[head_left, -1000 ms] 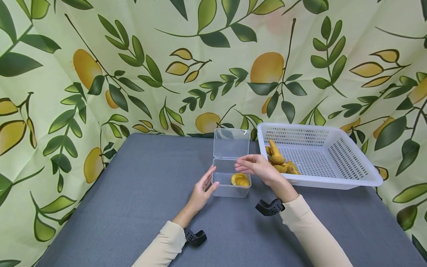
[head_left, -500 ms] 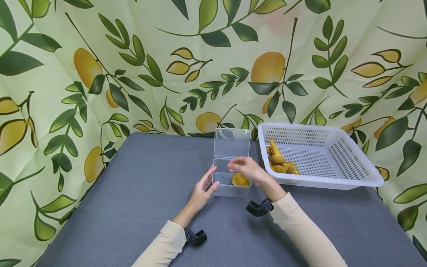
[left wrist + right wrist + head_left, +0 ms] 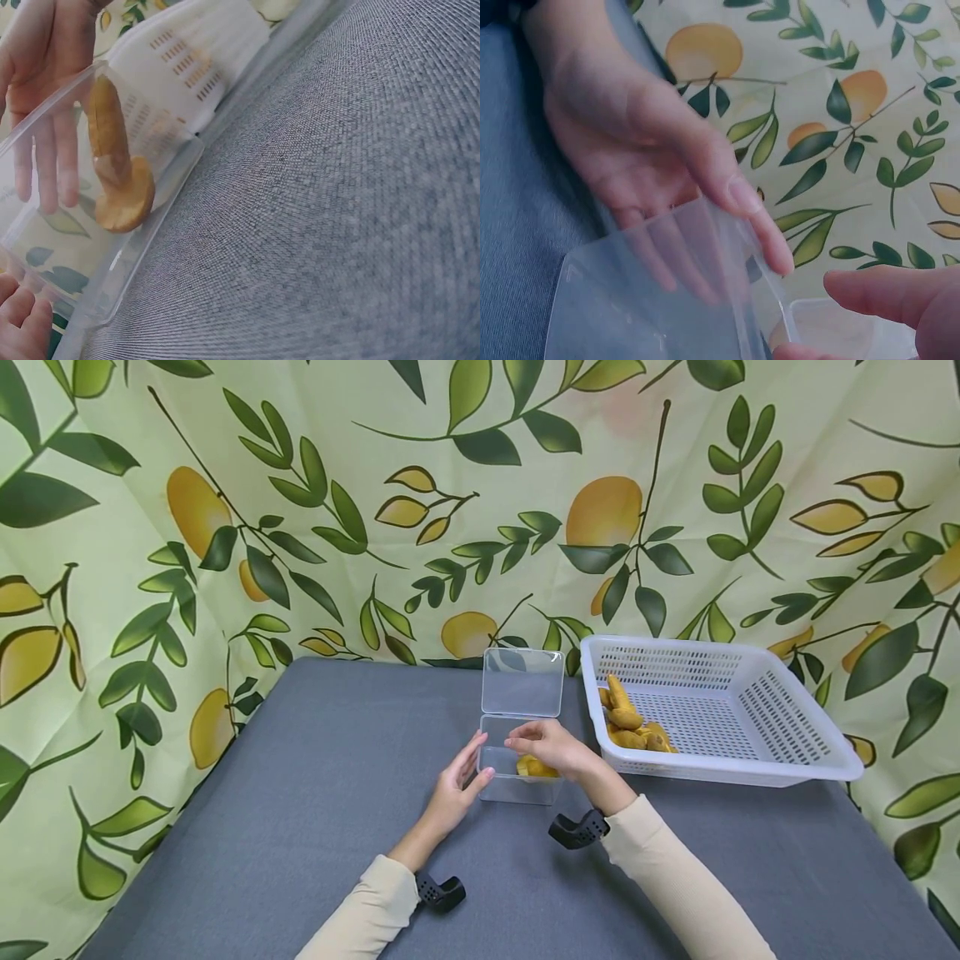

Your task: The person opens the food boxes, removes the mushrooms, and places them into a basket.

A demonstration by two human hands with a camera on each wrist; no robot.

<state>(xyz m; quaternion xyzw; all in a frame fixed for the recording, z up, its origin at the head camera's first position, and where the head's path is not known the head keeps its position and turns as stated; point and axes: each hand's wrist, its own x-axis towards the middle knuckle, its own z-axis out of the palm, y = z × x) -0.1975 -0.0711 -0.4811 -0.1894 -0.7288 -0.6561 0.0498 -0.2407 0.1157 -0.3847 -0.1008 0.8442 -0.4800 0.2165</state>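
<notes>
A clear plastic box point(image 3: 517, 789) stands on the table with its hinged lid point(image 3: 522, 683) raised. My left hand point(image 3: 452, 789) holds the box at its left front corner, thumb near the front rim and fingers along the left side. Over the box's right half hovers my right hand point(image 3: 553, 747), pointing left. Its thumb point(image 3: 870, 292) is spread from the other fingers in the right wrist view, and I see nothing in its grasp. Beneath it lie yellow-brown, mushroom-shaped pieces point(image 3: 534, 767), partly hidden; through the wall in the left wrist view one long piece point(image 3: 107, 127) leans on a rounded one point(image 3: 135, 202).
A white perforated basket point(image 3: 780, 768) stands right of the box, with several similar yellow-brown pieces point(image 3: 626, 718) at its left end. Grey cloth covers the table point(image 3: 315, 777). A leaf-and-fruit printed curtain point(image 3: 300, 485) hangs behind and at the sides.
My right hand has moved left, then slightly down over the box, covering more of the pieces. The left hand has stayed in place at the box.
</notes>
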